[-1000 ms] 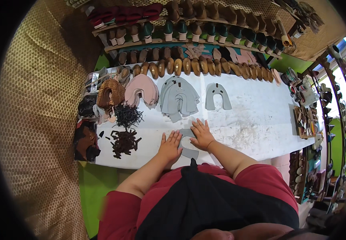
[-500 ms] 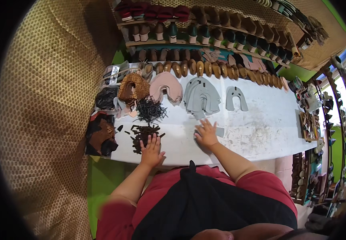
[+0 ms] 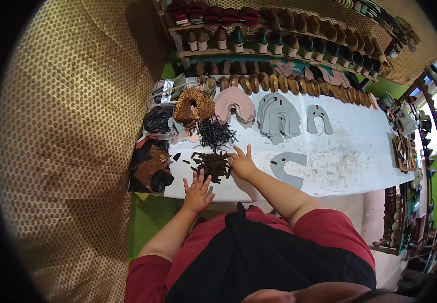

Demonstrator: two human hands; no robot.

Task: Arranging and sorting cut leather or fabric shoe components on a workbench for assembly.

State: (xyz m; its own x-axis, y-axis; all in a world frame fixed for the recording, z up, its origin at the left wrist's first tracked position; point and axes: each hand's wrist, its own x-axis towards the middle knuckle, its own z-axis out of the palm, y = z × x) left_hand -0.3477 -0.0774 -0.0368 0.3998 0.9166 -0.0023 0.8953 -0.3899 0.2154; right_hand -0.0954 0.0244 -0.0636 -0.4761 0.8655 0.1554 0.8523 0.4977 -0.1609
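My right hand [image 3: 243, 164] is at the right edge of a pile of dark brown short strips [image 3: 211, 165], its fingers apart and its fingertips beside or touching the strips. Just in front of that pile, my left hand [image 3: 198, 194] lies open near the front edge of the table, fingers spread. To the right of my right hand, a grey U-shaped piece [image 3: 285, 174] lies on its side with a small dark strip on it. Farther back are a stack of grey U-shaped pieces [image 3: 279, 120] and a single grey piece [image 3: 319, 121] with dark marks.
Behind the strips lie a heap of thin black strips [image 3: 215, 134], pink pieces [image 3: 234, 105] and leopard-patterned pieces [image 3: 194, 107]. Dark and patterned scraps [image 3: 150, 165] sit at the left end. A row of brown shoe forms [image 3: 274, 83] lines the back of the white table [image 3: 352, 151].
My right hand has moved left to the brown strips, uncovering the grey U-shaped piece. My left hand has drawn back from the pile. The view has shifted a little.
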